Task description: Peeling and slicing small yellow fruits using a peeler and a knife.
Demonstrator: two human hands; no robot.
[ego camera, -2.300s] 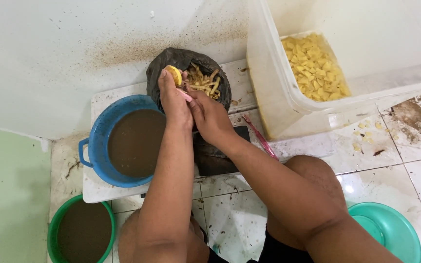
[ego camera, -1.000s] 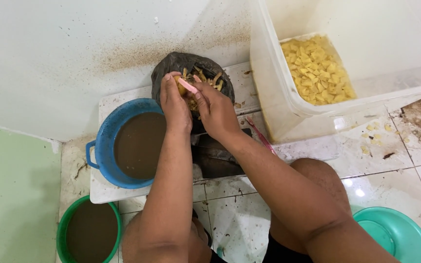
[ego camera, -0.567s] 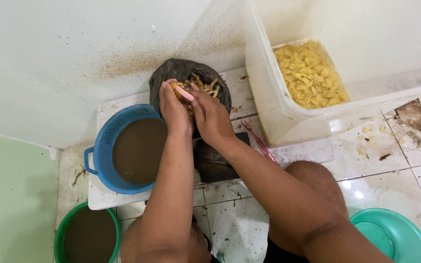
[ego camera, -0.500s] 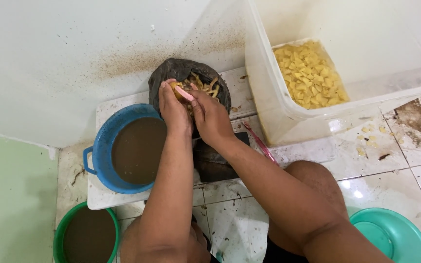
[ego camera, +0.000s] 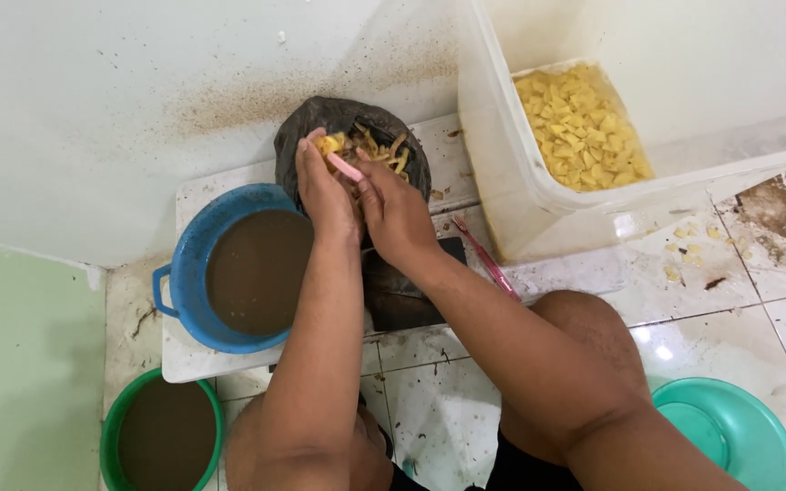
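Just above the frame's centre, the left hand (ego camera: pixel 325 195) has its fingers closed around a small yellow peeled tuber piece (ego camera: pixel 327 144), held over the open dark plastic bag of peelings (ego camera: pixel 307 123). The right hand (ego camera: pixel 398 214) grips a pink-handled peeler (ego camera: pixel 346 167) against that piece. Left of the hands sits a blue plastic basin of brown water (ego camera: pixel 184 264); at upper right, a clear plastic tub (ego camera: pixel 502 200) holds yellow cubes (ego camera: pixel 579 127).

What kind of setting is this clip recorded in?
Probably a home or small-kitchen food-prep spot on a tiled floor. The person squats, peeling a yellow root over a black bag of peelings, beside a blue basin of brown water and a clear tub of yellow cut pieces.
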